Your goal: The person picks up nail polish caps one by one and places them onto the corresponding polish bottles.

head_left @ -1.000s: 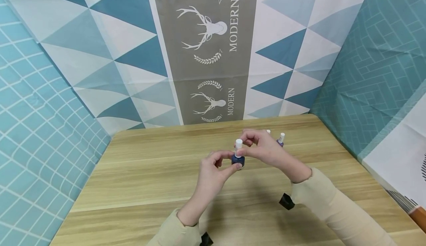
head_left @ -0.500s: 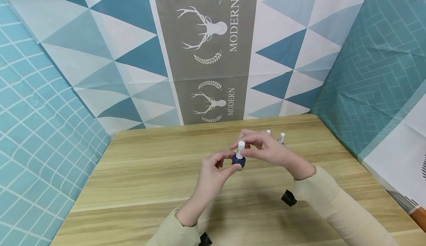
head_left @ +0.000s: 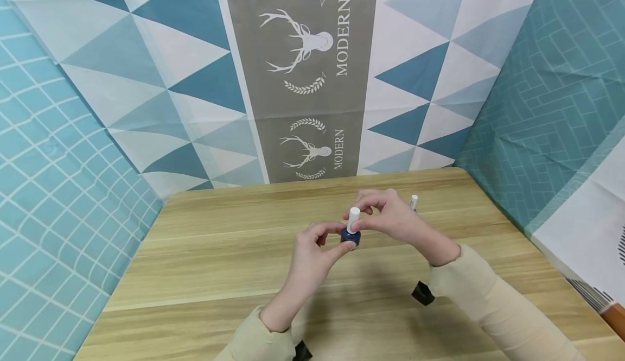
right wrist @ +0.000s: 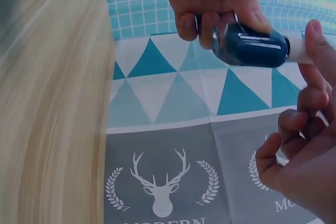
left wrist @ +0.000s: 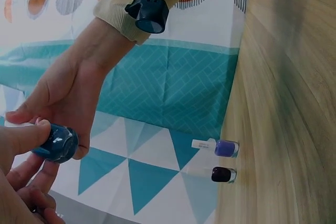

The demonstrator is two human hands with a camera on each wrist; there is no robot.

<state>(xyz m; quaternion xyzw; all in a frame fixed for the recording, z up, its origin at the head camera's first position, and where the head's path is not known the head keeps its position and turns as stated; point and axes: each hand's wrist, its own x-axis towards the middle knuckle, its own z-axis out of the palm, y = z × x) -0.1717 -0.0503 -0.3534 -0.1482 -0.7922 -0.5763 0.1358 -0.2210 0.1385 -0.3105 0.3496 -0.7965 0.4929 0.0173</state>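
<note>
A nail polish bottle (head_left: 349, 238) with dark blue polish is held above the table, tilted slightly to the right. My left hand (head_left: 312, 258) grips its glass body between thumb and fingers. On its white cap (head_left: 354, 215), my right hand (head_left: 393, 221) pinches with thumb and fingers. The cap sits against the bottle neck in the right wrist view, where blue glass (right wrist: 257, 48) shows between both hands. Two more bottles stand on the table beyond my right hand: a purple nail polish (left wrist: 226, 148) and a very dark one (left wrist: 224, 174). In the head view my right hand mostly hides them.
The wooden table (head_left: 210, 263) has its far edge against a patterned cloth backdrop (head_left: 312, 78). Tiled-pattern cloth (head_left: 58, 160) hangs at the left, and a teal cloth (head_left: 552, 89) at the right. Black wrist cameras (head_left: 422, 293) sit at both cuffs.
My right hand has shifted slightly on the cap, its fingers opening out and then curling in again. The bottle has tilted a little to the right. My left hand has stayed nearly still.
</note>
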